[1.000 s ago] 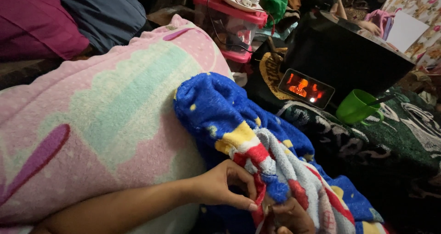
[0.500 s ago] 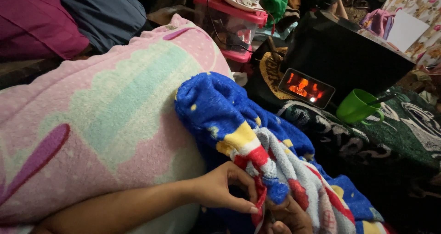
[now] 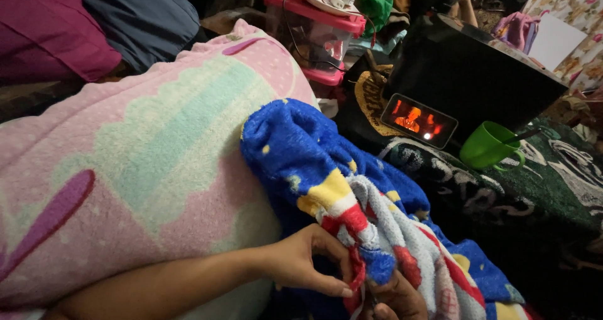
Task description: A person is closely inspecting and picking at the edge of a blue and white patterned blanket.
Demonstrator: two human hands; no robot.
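So the left hand (image 3: 308,263) has its thumb and fingers pinched on a red bit of the blue towel (image 3: 326,169), right at the edge near the bottom of the view. The right hand (image 3: 396,298) is just below and beside it, mostly cut off by the frame. Its fingers look curled into the same fold, but I honestly can't tell how tight the grip is.

Key thing is direction: the towel runs up and away from both hands, long axis going from bottom right up toward the left, where its blue end humps against the big pink blanket (image 3: 138,169). Both hands are at the near end, almost touching each other, and the left one is the clearer grip.

Further out there's a green cup (image 3: 487,147) and a lit phone (image 3: 418,120) leaning on a black box, well apart from the hands.
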